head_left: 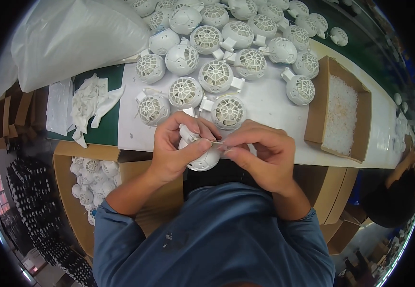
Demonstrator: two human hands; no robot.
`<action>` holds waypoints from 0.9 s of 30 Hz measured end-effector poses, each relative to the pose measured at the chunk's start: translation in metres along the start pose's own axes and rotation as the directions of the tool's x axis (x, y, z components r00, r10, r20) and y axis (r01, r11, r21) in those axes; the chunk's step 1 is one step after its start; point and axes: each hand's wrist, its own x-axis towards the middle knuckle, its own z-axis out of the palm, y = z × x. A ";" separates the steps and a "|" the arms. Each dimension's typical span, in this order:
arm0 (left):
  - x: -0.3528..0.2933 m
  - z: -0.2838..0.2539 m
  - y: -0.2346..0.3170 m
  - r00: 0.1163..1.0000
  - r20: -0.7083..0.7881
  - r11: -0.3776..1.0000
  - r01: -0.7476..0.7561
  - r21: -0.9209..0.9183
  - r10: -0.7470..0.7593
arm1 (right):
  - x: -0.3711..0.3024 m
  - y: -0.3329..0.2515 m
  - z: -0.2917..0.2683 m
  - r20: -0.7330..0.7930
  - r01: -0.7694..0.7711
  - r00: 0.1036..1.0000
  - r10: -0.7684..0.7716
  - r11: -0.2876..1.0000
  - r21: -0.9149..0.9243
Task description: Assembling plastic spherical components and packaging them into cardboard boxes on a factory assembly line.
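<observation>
In front of my body, my left hand is closed around a white ball-shaped plastic housing with a short arm on it. The smooth side of the housing faces me, and my fingers cover part of it. A thin pale wire runs from the left fingertips toward the right. My right hand pinches the wire's end between thumb and fingers; whether the fingertips also hold something small cannot be made out. Just beyond my hands lies another white housing with a vented face.
Many similar white housings cover the far table. At right stands a cardboard box of small clear pieces. To the left are a plastic bag and white cloth. Below sits a carton of housings. Another person's arm shows far right.
</observation>
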 end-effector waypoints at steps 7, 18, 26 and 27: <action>-0.002 0.001 0.001 1.000 -0.013 1.000 -0.019 0.024 0.020 | -0.006 0.009 0.010 -0.078 -0.024 0.996 0.031 0.996 0.090; 0.001 0.006 0.007 0.998 -0.039 0.998 -0.055 -0.040 0.053 | -0.002 0.009 0.019 -0.099 0.004 0.995 -0.002 1.000 0.020; -0.001 0.005 0.001 0.990 0.004 0.955 -0.134 0.264 0.138 | 0.007 0.015 0.021 -0.117 0.170 0.971 -0.206 0.949 -0.265; 0.000 0.007 0.003 0.992 0.026 0.936 -0.127 0.327 0.125 | 0.007 0.016 0.021 -0.145 0.176 0.965 -0.219 0.949 -0.263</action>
